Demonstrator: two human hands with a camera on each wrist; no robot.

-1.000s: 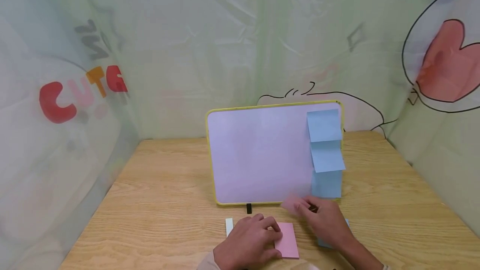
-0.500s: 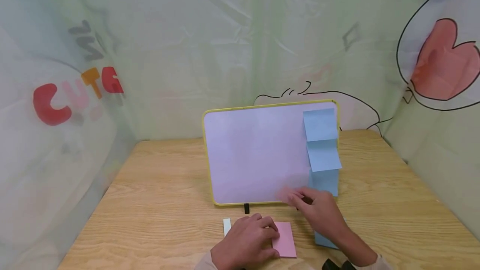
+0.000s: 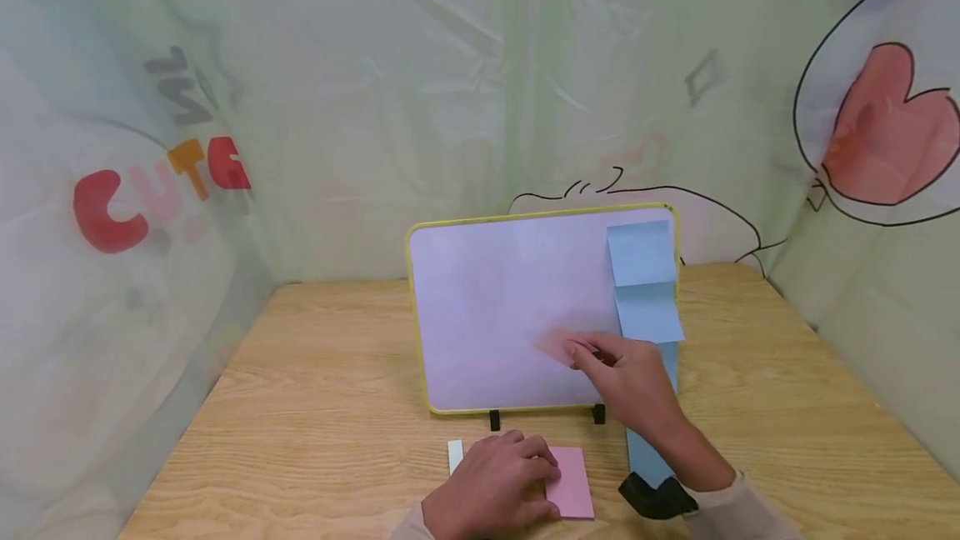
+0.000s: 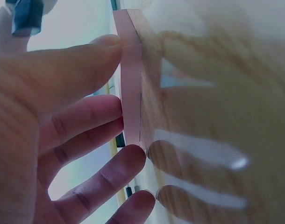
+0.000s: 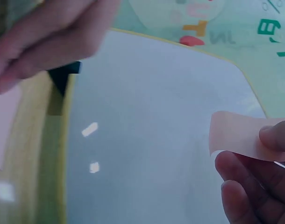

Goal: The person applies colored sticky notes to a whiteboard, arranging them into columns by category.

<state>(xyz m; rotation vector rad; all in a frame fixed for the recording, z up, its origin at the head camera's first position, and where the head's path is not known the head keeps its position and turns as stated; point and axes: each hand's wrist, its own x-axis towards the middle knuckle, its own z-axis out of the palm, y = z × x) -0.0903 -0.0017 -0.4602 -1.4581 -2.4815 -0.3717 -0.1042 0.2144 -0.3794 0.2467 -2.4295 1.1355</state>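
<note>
My right hand [image 3: 637, 377] pinches a pink sticky note [image 3: 557, 346] in front of the lower right part of the whiteboard [image 3: 510, 298]. In the right wrist view the sticky note [image 5: 233, 133] bends between thumb and fingers, its loose edge standing out over the board. My left hand [image 3: 495, 482] lies on the table, its thumb and some fingertips pressing the top of a pink sticky-note pad [image 3: 573, 482]. In the left wrist view the pad [image 4: 131, 88] shows edge-on, and other fingertips touch the table beside it. Blue sticky notes [image 3: 641, 252] hang in a column down the board's right side.
The yellow-framed whiteboard stands tilted on black feet [image 3: 598, 414]. A blue pad [image 3: 647, 461] lies under the right forearm, near a black curved thing [image 3: 657, 497]. A pale strip [image 3: 455, 455] lies left of the left hand. Printed sheeting [image 3: 375, 107] encloses the wooden table [image 3: 315, 390].
My right hand has risen with the pink sticky note from the board's bottom edge to in front of its face. The left hand stays on the pad.
</note>
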